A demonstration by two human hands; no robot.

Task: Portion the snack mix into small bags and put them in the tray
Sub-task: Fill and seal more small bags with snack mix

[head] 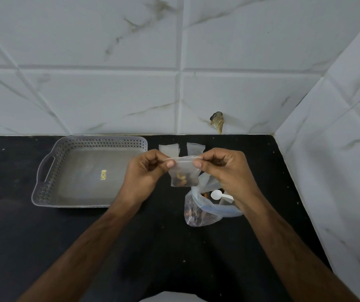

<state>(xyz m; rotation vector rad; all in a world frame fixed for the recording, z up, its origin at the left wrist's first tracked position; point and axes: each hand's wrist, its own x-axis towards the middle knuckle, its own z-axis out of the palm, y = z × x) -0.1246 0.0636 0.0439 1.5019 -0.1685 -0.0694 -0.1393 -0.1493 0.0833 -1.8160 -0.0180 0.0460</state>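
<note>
A small clear zip bag (183, 174) with a few nuts at its bottom hangs above the black counter. My left hand (146, 173) pinches its top left corner, and my right hand (220, 171) pinches the top right, both along the seal strip. Below my right hand lies the large clear bag of snack mix (198, 211), open, with a white plastic spoon (218, 195) resting in its mouth. The grey perforated tray (50, 171) stands to the left; only a small yellow sticker (103, 175) shows on its floor.
Two empty small bags (169, 148) (195, 147) lie flat behind my hands near the wall. Tiled walls close off the back and the right side of the black counter (22, 236). A chipped hole (217, 119) marks the back wall.
</note>
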